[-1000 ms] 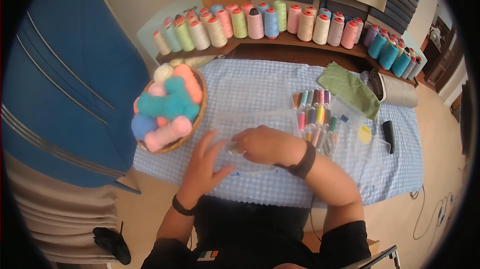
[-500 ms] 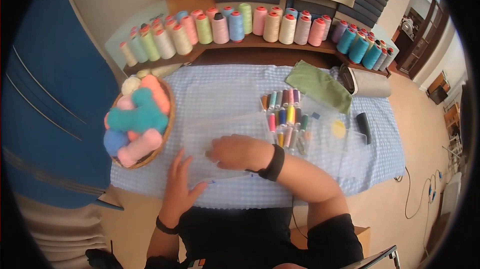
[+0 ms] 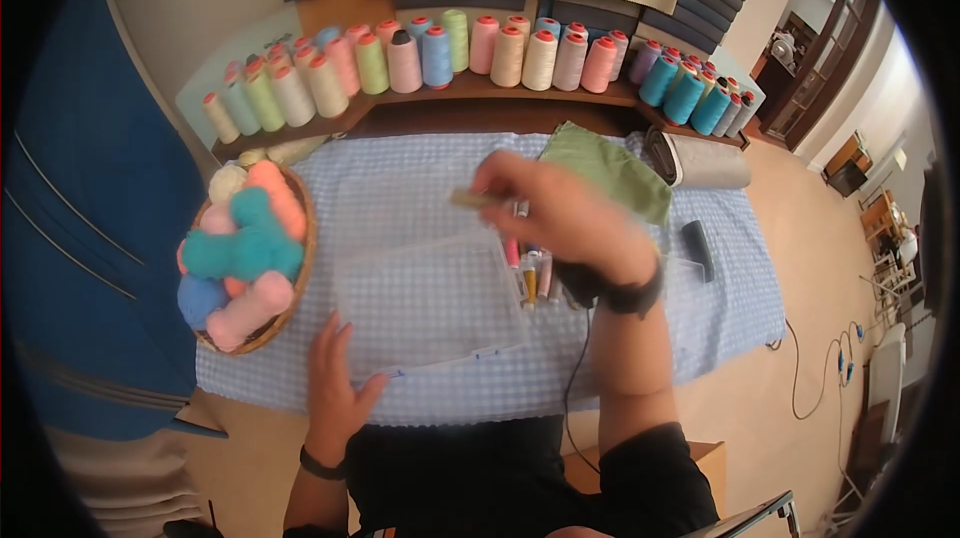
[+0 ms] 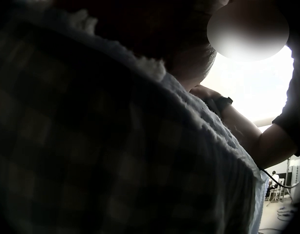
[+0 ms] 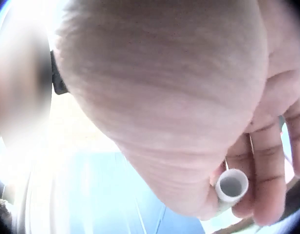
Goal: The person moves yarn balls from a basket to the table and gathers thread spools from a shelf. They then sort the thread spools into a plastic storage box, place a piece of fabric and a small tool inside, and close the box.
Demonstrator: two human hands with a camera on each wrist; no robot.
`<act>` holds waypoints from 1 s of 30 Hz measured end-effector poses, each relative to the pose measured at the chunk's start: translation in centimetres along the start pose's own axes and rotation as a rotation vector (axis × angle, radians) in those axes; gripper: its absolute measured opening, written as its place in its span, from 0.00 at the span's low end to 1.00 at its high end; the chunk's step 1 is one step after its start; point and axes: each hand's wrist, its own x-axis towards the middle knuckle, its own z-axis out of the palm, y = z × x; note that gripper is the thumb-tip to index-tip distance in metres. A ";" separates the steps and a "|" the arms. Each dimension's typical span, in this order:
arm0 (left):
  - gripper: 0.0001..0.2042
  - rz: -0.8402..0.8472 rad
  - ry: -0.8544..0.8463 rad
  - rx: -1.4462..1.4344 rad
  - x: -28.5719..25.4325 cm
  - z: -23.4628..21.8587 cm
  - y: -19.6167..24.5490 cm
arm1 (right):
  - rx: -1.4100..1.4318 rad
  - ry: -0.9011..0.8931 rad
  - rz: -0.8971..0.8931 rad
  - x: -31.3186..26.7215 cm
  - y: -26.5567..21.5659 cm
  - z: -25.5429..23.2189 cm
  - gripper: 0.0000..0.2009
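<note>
In the head view my right hand (image 3: 560, 208) is raised over the table, its thumb and fingers pinching a small olive-grey spool (image 3: 470, 198). The right wrist view shows the hollow white end of the spool (image 5: 232, 185) between thumb and fingers of the right hand (image 5: 174, 97). Below it lies a clear plastic box (image 3: 430, 303) with compartments not distinguishable. My left hand (image 3: 338, 383) rests with fingers extended at the box's near left corner. Small coloured thread spools (image 3: 530, 278) lie right of the box, partly hidden by the right hand and wrist.
A wicker basket (image 3: 306, 260) of yarn stands at the left. Large thread cones (image 3: 437, 58) line the shelf behind. Green cloth (image 3: 610, 173), a grey fabric roll (image 3: 712, 161) and a black object (image 3: 698, 250) lie to the right on the checked cloth (image 3: 740, 308).
The right hand has risen from over the near part of the box and moved away from me and rightward, carrying the spool. The left hand stays by the near left corner. The head view has shifted.
</note>
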 end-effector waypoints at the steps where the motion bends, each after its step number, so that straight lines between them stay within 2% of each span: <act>1: 0.38 0.001 0.002 0.004 0.0 0.0 0.0 | -0.047 0.074 0.012 -0.2 0.6 -1.0 0.09; 2: 0.38 0.002 0.002 0.007 0.0 0.0 0.0 | -0.016 0.135 0.044 -0.4 1.3 -1.7 0.10; 6: 0.38 0.005 0.001 0.013 0.0 0.2 -0.1 | 0.069 0.168 0.227 -0.8 3.5 -3.5 0.13; 9: 0.38 0.001 0.005 0.011 -0.1 0.2 -0.1 | -0.013 0.151 0.274 -0.9 6.8 -3.9 0.14; 12: 0.38 0.003 0.011 0.008 -0.2 0.3 -0.2 | -0.183 0.051 0.404 -1.0 9.2 -4.3 0.14; 15: 0.38 -0.001 0.008 0.032 -0.2 0.2 -0.2 | -0.198 0.010 0.428 -1.4 11.1 -4.0 0.13; 18: 0.38 -0.001 0.011 0.031 -0.1 0.2 -0.1 | -0.096 -0.008 0.597 -1.4 11.5 -3.8 0.11; 21: 0.37 -0.001 0.020 0.027 -0.2 0.3 -0.2 | -0.113 -0.102 0.691 -1.4 13.3 -3.5 0.10; 25: 0.37 0.003 0.024 0.027 -0.1 0.3 -0.1 | -0.047 -0.152 0.691 -1.7 16.3 -2.9 0.12; 30: 0.37 -0.002 0.019 0.034 -0.1 0.2 0.0 | -0.082 -0.190 0.708 -1.3 15.6 -2.4 0.10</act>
